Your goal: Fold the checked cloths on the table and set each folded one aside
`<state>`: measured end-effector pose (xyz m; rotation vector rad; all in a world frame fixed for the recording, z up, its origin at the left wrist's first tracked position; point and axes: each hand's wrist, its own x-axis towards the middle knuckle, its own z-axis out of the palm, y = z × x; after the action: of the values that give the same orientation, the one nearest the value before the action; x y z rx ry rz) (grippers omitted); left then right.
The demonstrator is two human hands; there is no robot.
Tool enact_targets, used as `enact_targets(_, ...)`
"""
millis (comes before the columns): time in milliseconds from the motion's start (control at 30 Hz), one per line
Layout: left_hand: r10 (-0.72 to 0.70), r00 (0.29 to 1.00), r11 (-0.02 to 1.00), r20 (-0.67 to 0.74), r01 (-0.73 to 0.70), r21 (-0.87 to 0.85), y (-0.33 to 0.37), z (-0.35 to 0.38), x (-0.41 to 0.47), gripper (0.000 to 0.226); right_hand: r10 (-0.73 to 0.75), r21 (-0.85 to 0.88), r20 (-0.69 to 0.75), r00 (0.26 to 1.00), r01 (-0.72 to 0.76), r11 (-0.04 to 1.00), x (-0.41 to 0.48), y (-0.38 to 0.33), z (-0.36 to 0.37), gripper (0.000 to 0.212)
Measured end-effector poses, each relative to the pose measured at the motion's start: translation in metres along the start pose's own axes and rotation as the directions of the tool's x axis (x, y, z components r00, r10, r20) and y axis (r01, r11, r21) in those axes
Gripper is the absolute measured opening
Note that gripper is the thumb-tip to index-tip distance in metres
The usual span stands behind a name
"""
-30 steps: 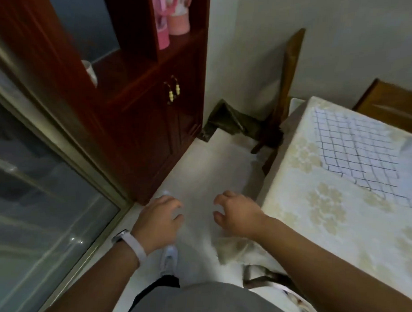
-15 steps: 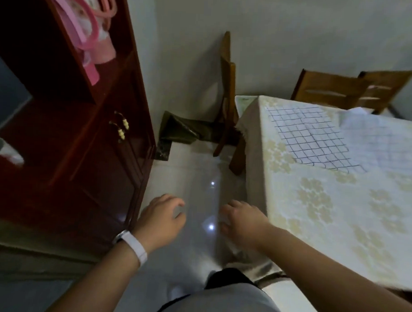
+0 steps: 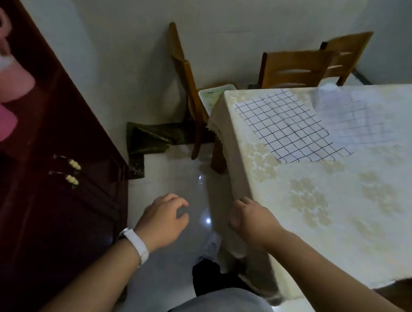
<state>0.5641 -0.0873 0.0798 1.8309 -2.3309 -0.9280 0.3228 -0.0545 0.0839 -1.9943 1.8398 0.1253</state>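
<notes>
View's swung round to the desk [image 3: 315,206] in the last second. Both hands [image 3: 163,218] [image 3: 251,220] loosely curled, empty; checked cloth [image 3: 287,126] lies flat at the far corner, unfolded.

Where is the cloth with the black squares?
The checked cloth lies flat on the table, near its far left corner, beside a paler cloth on its right.

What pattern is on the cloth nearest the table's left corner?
White with a thin dark grid of squares, on the cloth; clearest in the head view.
</notes>
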Motion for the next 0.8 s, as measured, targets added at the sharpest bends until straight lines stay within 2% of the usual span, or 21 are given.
enact_targets(233, 0.009, 0.999, 0.998, 0.041, -0.012, 0.063, 0.009, -0.043, 0.102, 0.031, 0.09, 0.103, -0.003, 0.996, -0.089, 0.991, 0.09, 0.031, -0.025, 0.028)
enact_targets(367, 0.087, 0.996, 0.992, 0.021, -0.088, 0.09, 0.033, -0.061, 0.167, 0.033, 0.109, 0.103, -0.007, 0.994, -0.108, 0.989, 0.129, 0.064, -0.046, 0.032)
enact_targets(467, 0.135, 0.99, 0.987, 0.04, -0.138, 0.083, 0.056, -0.068, 0.204, 0.032, 0.18, 0.133, -0.058, 0.982, -0.171, 0.976, 0.145, 0.088, -0.064, 0.036)
enact_targets(600, 0.269, 0.956, 0.953, 0.116, -0.282, 0.113, 0.083, -0.073, 0.244, 0.033, 0.305, 0.19, -0.102, 0.947, -0.283, 0.94, 0.155, 0.115, -0.076, 0.041)
enact_targets(800, 0.411, 0.879, 0.869, 0.241, -0.458, 0.19, 0.111, -0.07, 0.316, 0.034, 0.517, 0.282, -0.091, 0.851, -0.476, 0.833, 0.166, 0.143, -0.068, 0.04)
